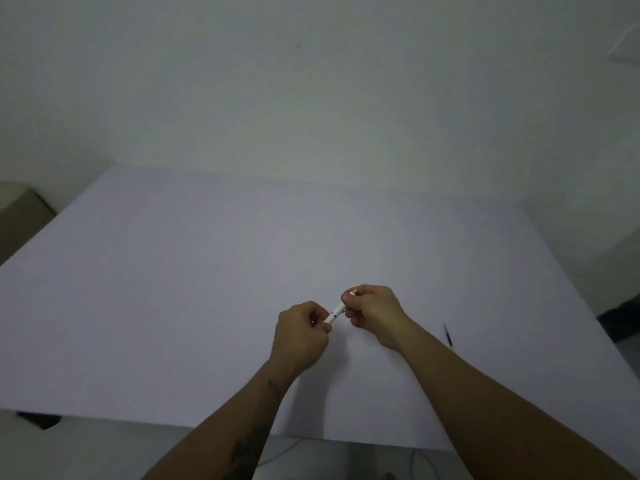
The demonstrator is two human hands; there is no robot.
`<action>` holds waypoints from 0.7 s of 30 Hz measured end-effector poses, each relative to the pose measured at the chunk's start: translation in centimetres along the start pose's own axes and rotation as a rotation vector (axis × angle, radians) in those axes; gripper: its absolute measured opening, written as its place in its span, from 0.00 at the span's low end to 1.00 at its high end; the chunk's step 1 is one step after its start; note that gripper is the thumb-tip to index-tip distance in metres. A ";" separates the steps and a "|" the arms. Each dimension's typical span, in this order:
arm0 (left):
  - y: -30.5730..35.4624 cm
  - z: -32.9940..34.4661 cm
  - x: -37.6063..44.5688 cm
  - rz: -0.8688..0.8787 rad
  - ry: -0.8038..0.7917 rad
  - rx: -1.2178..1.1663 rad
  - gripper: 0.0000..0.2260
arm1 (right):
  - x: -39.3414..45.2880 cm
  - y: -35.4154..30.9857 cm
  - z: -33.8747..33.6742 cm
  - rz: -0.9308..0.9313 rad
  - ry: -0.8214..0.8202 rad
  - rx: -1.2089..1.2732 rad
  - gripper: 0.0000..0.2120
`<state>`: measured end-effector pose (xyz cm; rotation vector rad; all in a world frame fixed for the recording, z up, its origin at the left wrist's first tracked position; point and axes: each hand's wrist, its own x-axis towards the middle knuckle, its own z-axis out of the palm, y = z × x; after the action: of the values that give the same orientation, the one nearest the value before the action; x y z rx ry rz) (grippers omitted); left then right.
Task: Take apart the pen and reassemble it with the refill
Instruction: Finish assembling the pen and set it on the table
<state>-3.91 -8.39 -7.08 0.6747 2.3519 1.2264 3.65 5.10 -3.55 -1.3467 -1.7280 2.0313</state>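
A white pen (335,313) with a silver ring is held between both hands above the white table (173,289). My left hand (301,336) grips its lower white end. My right hand (372,313) pinches its upper end, where a metallic tip shows past the fingers. Most of the pen is hidden inside the two fists. A thin dark refill (449,338) with a yellow end lies on the table to the right of my right forearm.
The table's near edge runs across the bottom of the view, with floor and a cable (287,452) below it. A beige box (20,216) stands past the table's left edge. A dark object (623,317) sits off the right edge.
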 end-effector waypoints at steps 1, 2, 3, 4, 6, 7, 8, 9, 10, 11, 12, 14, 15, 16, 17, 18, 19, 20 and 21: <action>0.4 0.3 0.1 0.015 -0.006 -0.001 0.03 | -0.2 0.3 -0.2 0.025 0.002 0.062 0.03; 0.9 0.7 0.1 0.036 -0.011 0.004 0.03 | -0.4 0.7 -0.5 0.048 0.011 0.111 0.04; 1.4 1.1 0.1 0.062 -0.016 0.014 0.03 | -0.6 1.1 -0.8 0.066 0.027 0.142 0.05; 1.8 1.7 0.0 0.091 -0.019 0.028 0.04 | -0.8 1.3 -1.2 0.080 0.047 0.159 0.05; 2.6 3.0 -0.3 0.135 -0.023 0.051 0.05 | -1.0 1.2 -2.5 0.098 0.074 0.156 0.05; 2.9 3.7 -0.5 0.144 -0.024 0.051 0.06 | -1.0 1.0 -3.2 0.099 0.078 0.136 0.06; 3.3 4.4 -0.6 0.156 -0.022 0.044 0.06 | -0.9 0.7 -4.0 0.093 0.076 0.112 0.06; 3.6 5.1 -0.7 0.174 -0.018 0.035 0.07 | -0.8 0.5 -4.8 0.080 0.070 0.087 0.06; 4.0 5.8 -0.7 0.193 -0.017 0.027 0.07 | -0.7 0.3 -5.6 0.063 0.064 0.063 0.05; 4.4 6.4 -0.7 0.213 -0.014 0.021 0.07 | -0.5 0.1 -6.4 0.046 0.061 0.041 0.05; 4.8 7.1 -0.8 0.234 -0.009 0.019 0.07 | -0.3 -0.1 -7.3 0.028 0.064 0.022 0.04; 5.4 8.1 -1.1 0.272 0.000 0.038 0.08 | 0.2 -0.3 -9.0 -0.016 0.094 -0.022 0.05; 5.4 8.6 -1.2 0.289 0.000 0.074 0.09 | 0.6 -0.4 -10.1 -0.035 0.115 -0.057 0.05; 5.2 8.9 -1.3 0.306 -0.008 0.129 0.11 | 1.0 -0.2 -10.9 -0.051 0.137 -0.111 0.05; 4.9 9.1 -1.3 0.310 -0.031 0.202 0.13 | 1.3 0.1 -11.5 -0.065 0.154 -0.183 0.05; 4.6 9.4 -1.3 0.295 -0.061 0.286 0.16 | 1.6 0.5 -12.3 -0.076 0.169 -0.269 0.06; 4.3 9.8 -1.4 0.262 -0.097 0.372 0.19 | 1.9 1.0 -13.1 -0.085 0.175 -0.367 0.08; 4.0 10.2 -1.6 0.225 -0.140 0.459 0.22 | 2.1 1.7 -13.8 -0.094 0.170 -0.465 0.10; 3.7 10.4 -1.8 0.192 -0.181 0.543 0.25 | 2.1 2.3 -14.2 -0.101 0.158 -0.549 0.12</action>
<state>4.15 -0.90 -9.33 1.1505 2.5140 0.5465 13.30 15.78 -5.58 -1.4649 -2.3193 1.4011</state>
